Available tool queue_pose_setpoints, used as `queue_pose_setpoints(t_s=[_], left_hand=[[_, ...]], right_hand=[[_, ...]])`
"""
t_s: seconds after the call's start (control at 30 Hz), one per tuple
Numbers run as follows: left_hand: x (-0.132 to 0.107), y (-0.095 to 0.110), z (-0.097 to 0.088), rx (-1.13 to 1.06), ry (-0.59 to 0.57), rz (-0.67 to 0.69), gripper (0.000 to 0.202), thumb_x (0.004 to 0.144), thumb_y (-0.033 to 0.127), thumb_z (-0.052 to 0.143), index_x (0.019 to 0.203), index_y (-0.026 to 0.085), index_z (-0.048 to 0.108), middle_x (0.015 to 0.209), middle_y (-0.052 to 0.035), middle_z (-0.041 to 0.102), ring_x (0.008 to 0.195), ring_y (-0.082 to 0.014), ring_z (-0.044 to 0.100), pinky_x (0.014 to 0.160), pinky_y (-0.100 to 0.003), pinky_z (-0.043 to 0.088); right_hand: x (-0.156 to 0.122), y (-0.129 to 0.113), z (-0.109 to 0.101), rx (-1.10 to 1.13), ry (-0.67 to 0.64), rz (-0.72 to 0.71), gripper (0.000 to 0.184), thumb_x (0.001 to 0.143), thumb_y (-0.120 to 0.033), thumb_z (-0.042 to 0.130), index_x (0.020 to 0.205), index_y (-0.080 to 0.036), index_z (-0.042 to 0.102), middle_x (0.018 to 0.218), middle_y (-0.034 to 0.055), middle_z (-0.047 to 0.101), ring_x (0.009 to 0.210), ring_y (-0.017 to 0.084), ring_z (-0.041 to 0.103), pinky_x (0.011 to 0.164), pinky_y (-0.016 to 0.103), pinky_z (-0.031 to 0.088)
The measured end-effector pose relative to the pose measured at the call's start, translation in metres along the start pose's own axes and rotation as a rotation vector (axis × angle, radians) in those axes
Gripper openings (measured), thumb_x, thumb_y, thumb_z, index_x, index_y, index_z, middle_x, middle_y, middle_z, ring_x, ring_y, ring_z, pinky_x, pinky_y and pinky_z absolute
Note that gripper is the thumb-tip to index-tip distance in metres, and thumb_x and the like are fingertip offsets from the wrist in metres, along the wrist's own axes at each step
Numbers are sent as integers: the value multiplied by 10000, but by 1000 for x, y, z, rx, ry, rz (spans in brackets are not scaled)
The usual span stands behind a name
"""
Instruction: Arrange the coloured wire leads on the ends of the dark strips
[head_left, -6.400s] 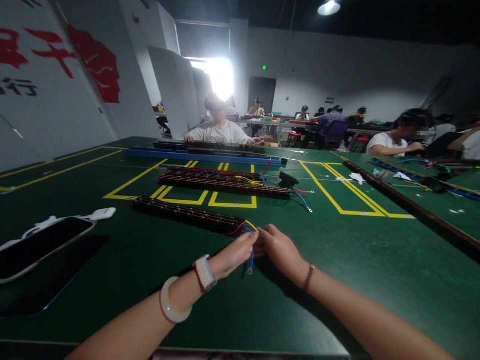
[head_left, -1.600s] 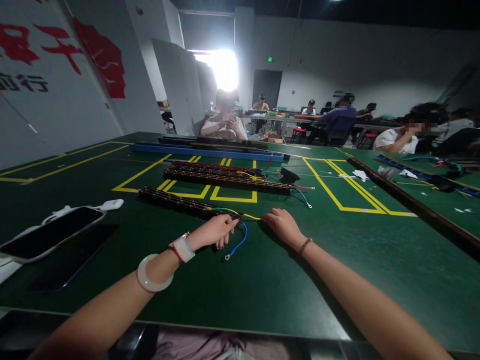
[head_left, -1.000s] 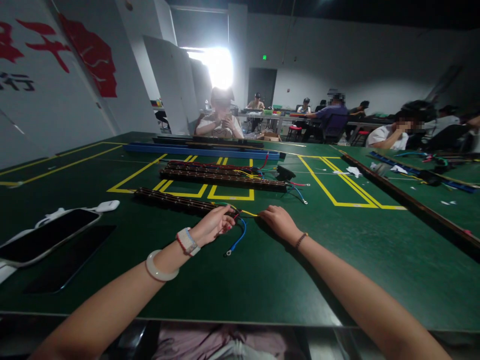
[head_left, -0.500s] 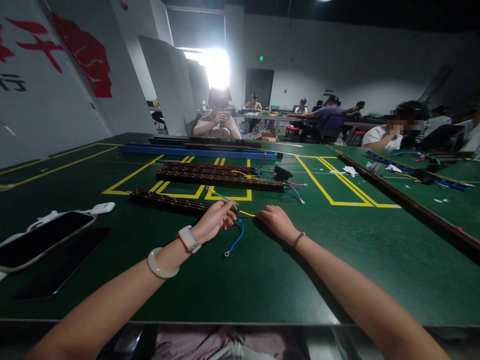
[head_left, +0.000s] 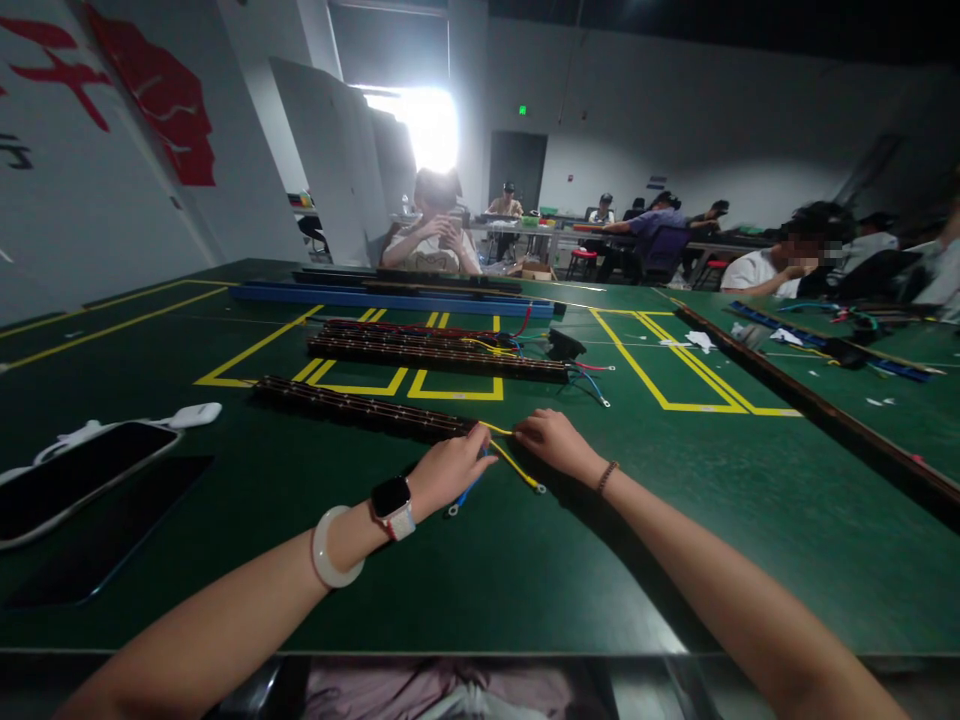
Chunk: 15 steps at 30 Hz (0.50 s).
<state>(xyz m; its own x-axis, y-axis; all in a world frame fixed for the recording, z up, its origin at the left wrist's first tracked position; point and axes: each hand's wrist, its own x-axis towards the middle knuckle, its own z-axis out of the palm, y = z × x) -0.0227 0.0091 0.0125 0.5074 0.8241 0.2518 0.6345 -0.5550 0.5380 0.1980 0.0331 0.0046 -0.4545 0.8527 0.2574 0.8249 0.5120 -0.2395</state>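
A long dark bar [head_left: 367,405] with light bands along it lies before me, with wires coming out of its right end. My left hand [head_left: 450,468] is closed over the wires at that end; its fingers hide which ones they grip. A blue wire [head_left: 466,496] with a ring terminal passes out below these fingers. To their right, a yellow wire [head_left: 517,466] ends in another ring terminal on the table. My right hand [head_left: 553,442] is closed, pinching a second yellow wire [head_left: 496,429] near its end.
More banded bars [head_left: 435,355] with wires lie behind, then a blue channel [head_left: 390,298]. At left are a phone [head_left: 82,480] and a dark flat panel [head_left: 112,535]. A long brown bar [head_left: 817,410] crosses the right side. One person [head_left: 435,235] sits opposite; others sit farther back.
My left hand has moved right and towards me, its fingers now closed. The wire that pointed back to the left now lies forward right. My right hand stays on its yellow wire.
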Motion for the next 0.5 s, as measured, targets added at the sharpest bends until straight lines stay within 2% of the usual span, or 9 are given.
queue_pose_setpoints(t_s=[0.07,0.13,0.2,0.27,0.33,0.5], left_hand=[[-2,-1,-1,-10,-48,-74,237,829,421,527,792,192,574,581,-6,567,536,-159,548,514,-236,305],[-1,-2,-2,-80,-143,-167,331,831,468,493,671,182,542,538,-5,551,480,-140,525,483,-231,306],[3,-2,-1,-214,-248,-271,364,840,487,453,680,173,541,524,1,553,420,-120,500,446,-221,318],[6,-4,2,-383,-336,-364,339,850,468,428,763,161,544,541,7,569,389,-111,505,411,-211,327],[9,-5,5,-539,-402,-436,305,849,438,433,797,150,523,568,0,590,417,-123,557,400,-204,349],[8,-7,1,-689,-497,-528,313,844,435,456,763,134,492,586,-42,626,517,-164,640,444,-222,431]], right_hand=[[3,-2,-3,19,-31,17,310,896,-417,493,915,-166,675,827,63,628,787,156,554,712,260,379],[6,-5,-5,21,-56,22,360,856,-490,524,877,-157,659,827,68,630,782,164,560,698,262,386],[7,-8,-5,24,-92,27,397,785,-532,598,885,-150,637,848,74,633,789,174,567,693,263,394],[7,-11,-3,53,-143,38,449,718,-544,660,920,-145,620,879,83,639,807,184,576,696,262,403],[8,-13,-1,108,-199,63,438,708,-516,679,938,-148,621,901,86,650,810,183,586,687,253,408],[10,-19,-1,182,-301,123,157,789,-277,600,871,-158,662,861,67,682,724,150,602,620,218,396]])
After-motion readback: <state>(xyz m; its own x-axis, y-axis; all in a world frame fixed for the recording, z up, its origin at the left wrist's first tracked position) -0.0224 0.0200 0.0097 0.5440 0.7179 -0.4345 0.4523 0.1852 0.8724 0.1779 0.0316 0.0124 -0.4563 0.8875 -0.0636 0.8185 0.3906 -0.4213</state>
